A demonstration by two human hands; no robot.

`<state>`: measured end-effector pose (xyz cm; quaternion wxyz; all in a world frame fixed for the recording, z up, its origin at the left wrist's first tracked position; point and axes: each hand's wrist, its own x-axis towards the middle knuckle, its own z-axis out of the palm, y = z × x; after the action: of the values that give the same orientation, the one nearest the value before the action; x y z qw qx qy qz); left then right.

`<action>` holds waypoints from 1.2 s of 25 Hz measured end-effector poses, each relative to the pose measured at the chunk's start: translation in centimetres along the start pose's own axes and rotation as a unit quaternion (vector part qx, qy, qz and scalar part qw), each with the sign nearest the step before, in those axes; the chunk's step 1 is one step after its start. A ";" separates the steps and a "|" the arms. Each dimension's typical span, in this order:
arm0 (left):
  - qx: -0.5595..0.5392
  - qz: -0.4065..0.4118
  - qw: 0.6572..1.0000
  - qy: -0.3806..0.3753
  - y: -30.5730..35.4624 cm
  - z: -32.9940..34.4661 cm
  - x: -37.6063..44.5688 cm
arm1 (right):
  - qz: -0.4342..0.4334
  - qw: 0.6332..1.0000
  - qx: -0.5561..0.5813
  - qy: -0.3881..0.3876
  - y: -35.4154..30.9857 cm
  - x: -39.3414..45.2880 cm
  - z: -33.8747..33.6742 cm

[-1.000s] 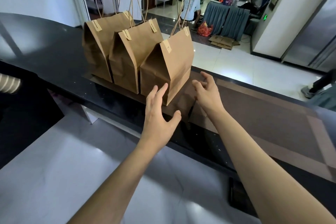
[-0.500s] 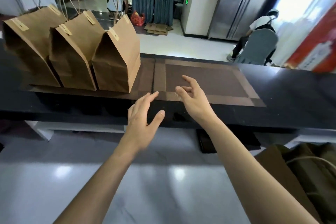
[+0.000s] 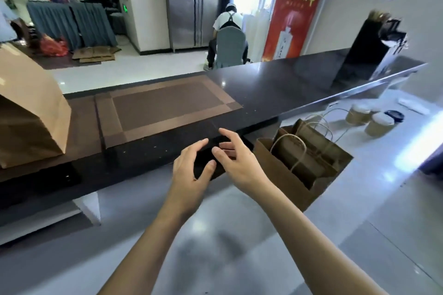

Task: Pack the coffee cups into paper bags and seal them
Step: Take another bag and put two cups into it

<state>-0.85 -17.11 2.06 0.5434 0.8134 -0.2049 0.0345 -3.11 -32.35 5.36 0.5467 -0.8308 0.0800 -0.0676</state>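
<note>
Two bare hands hover empty above the front edge of the dark polished stone table (image 3: 275, 88), the left hand (image 3: 191, 170) and right hand (image 3: 237, 158) close together, each grip loose and wide with fingers relaxed and holding nothing. One sealed brown paper bag (image 3: 31, 112) stands on the brown woven mat (image 3: 165, 105) at the far left. To the right, on the lower pale grey table (image 3: 359, 211), open brown paper bags with twine handles (image 3: 304, 163) wait, and beyond them stand kraft paper coffee cups with white lids (image 3: 369, 118). By my judgement one bag is finished and the next step begins: the hands need to reach right, take an open bag and bring cups to it.
</note>
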 end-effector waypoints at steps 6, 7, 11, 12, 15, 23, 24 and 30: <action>-0.052 0.008 0.995 -0.086 2.5 6.9 0.7 | 0.012 0.995 0.003 0.099 3.3 -4.3 -7.7; -0.061 0.004 0.994 -0.092 3.0 7.9 0.8 | 0.009 0.994 0.006 0.111 3.9 -5.1 -8.7; -0.069 -0.015 0.993 -0.096 4.2 11.9 0.6 | -0.016 0.988 0.012 0.153 6.7 -8.4 -12.2; -0.068 -0.020 0.993 -0.094 4.1 12.8 0.7 | -0.016 0.987 0.020 0.158 7.6 -9.0 -13.0; -0.059 -0.030 0.994 -0.085 3.7 14.7 1.3 | -0.013 0.984 0.028 0.176 10.0 -10.2 -15.2; -0.065 -0.081 0.988 -0.118 1.2 16.2 5.0 | 0.043 0.971 0.026 0.232 14.9 -11.6 -15.7; -0.067 -0.094 0.985 -0.132 0.8 16.2 5.7 | 0.056 0.969 0.023 0.240 15.6 -11.6 -15.3; -0.131 -0.170 0.964 -0.155 -3.0 17.7 7.8 | 0.164 0.963 0.026 0.211 19.4 -11.7 -12.0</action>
<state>4.50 -34.34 -5.60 0.6043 0.7535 -0.1482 -0.2123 -18.14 -48.29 -8.07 0.5423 -0.7589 0.3267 -0.1526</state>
